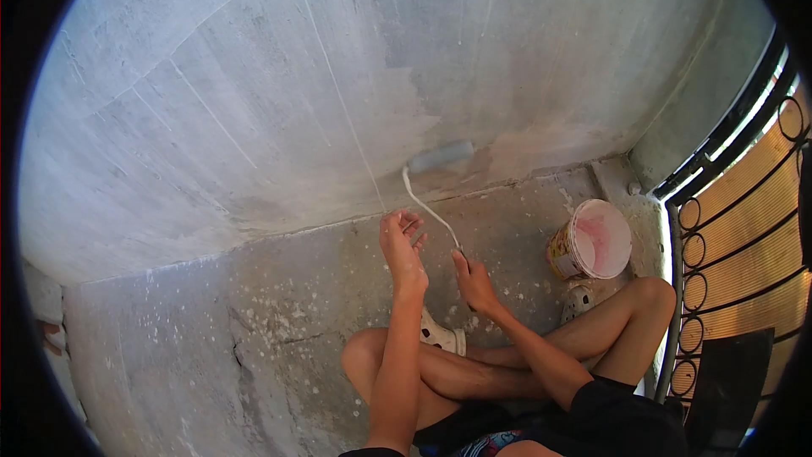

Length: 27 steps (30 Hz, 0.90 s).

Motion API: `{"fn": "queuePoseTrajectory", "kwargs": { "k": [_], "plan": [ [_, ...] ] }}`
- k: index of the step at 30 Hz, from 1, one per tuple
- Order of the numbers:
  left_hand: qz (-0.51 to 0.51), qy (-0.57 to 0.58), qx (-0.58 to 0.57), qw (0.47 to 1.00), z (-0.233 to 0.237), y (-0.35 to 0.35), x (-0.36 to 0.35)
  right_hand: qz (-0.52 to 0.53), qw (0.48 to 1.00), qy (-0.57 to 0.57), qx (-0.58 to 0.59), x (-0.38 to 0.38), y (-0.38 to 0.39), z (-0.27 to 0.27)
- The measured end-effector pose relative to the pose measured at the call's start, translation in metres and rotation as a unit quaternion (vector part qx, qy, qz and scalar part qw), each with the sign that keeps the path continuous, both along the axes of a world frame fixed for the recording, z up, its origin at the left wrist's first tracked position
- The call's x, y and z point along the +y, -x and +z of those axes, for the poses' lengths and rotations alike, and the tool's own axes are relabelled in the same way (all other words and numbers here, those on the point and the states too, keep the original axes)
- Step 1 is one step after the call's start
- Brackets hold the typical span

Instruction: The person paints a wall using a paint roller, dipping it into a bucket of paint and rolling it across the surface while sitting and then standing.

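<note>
bent knees (372,355) are kept low so the wall (254,76) foot can be reached. left hand (404,245) is held slack, grasping nothing; right hand (475,281) is clenched on the roller (440,156), which is pressed against the wall's bottom edge. bucket (592,241) is set within reach at the right corner of the floor (211,330).
</note>
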<state>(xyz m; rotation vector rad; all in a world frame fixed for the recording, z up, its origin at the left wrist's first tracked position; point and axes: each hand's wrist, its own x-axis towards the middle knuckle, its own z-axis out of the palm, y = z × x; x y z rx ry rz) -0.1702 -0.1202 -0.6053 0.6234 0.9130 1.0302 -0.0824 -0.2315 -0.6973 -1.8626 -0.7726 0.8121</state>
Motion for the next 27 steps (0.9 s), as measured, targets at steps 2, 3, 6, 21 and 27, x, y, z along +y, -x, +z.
{"fn": "queuePoseTrajectory", "kwargs": {
  "k": [2,3,6,21,27],
  "plan": [
    [0.006,-0.001,0.000,1.000,-0.001,-0.001,0.001,0.004,0.997,-0.059,-0.044,0.022,-0.002,0.031],
    [0.011,0.001,-0.001,1.000,-0.002,-0.002,0.000,0.022,0.996,-0.078,-0.044,0.032,-0.005,0.047],
    [0.014,-0.005,-0.006,1.000,-0.005,-0.002,0.003,0.038,0.993,-0.110,-0.025,0.048,0.000,0.065],
    [0.035,0.004,0.036,0.999,-0.007,0.001,0.005,0.014,0.996,-0.092,-0.004,0.045,0.004,0.015],
    [0.056,0.002,0.017,0.998,-0.007,0.005,0.009,0.059,0.986,-0.143,0.065,0.076,0.004,0.046]
  ]
}}
